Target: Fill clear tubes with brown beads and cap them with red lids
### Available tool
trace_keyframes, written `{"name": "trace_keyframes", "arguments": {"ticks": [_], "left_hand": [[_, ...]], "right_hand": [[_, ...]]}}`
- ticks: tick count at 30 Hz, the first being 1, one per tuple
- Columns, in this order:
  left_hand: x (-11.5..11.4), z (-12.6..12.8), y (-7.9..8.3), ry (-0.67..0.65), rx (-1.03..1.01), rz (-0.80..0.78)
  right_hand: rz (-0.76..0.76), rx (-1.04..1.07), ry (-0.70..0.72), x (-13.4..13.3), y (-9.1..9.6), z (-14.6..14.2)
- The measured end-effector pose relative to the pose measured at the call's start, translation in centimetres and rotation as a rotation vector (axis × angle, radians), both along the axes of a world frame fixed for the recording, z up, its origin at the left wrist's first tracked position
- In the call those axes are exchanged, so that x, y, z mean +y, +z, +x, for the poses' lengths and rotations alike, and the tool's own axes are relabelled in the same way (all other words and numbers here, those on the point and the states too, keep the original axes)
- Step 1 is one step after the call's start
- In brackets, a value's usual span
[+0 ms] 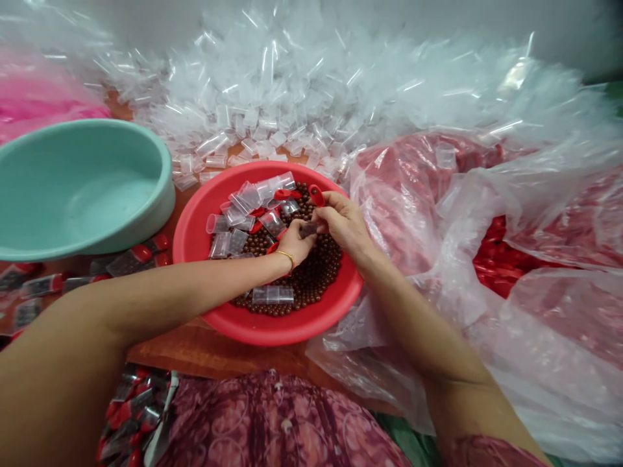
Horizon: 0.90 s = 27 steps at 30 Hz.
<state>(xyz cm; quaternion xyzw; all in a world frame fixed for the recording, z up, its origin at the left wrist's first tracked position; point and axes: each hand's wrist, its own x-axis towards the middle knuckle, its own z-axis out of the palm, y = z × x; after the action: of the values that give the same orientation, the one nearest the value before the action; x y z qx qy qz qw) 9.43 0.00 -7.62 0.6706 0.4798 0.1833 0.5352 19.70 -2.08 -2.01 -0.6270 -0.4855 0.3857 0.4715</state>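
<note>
A red basin (195,240) holds a heap of small brown balls (316,275), several clear plastic tubes (243,201) and a few red caps. Over the balls, my left hand (294,243) is closed around a small tube filled with brown balls (308,228); a thin gold bracelet circles that wrist. My right hand (343,224) meets it at the tube's end, fingers pinched on the tube, and a red cap (316,194) sits at its fingertips.
A teal basin (82,188) stands at the left. Filled, red-capped tubes (131,259) lie beneath it and by my lap. A big pile of clear tubes (292,97) fills the back. A clear bag of red caps (496,259) sits at the right.
</note>
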Motion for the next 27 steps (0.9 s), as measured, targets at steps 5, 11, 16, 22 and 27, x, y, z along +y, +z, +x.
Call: {"name": "trace_keyframes", "arguments": {"ticks": [5, 11, 16, 22, 27], "left_hand": [[-0.1, -2.7, 2.4, 0.100, -0.349, -0.281], [0.9, -6.3, 4.5, -0.094, -0.639, -0.505], [1.3, -7.2, 4.9, -0.118, -0.738, -0.488], [2.5, -7.3, 5.7, -0.131, -0.882, -0.493], [3.2, -7.5, 5.6, -0.087, -0.845, -0.258]], "right_hand": [[0.029, 0.062, -0.051, 0.0, 0.3, 0.1], [-0.033, -0.127, -0.100, 0.2, 0.2, 0.1], [-0.338, -0.923, 0.111, -0.2, 0.2, -1.0], [-0.400, -0.992, 0.478, -0.9, 0.0, -2.5], [-0.346, -0.809, 0.470, -0.8, 0.3, -1.6]]}}
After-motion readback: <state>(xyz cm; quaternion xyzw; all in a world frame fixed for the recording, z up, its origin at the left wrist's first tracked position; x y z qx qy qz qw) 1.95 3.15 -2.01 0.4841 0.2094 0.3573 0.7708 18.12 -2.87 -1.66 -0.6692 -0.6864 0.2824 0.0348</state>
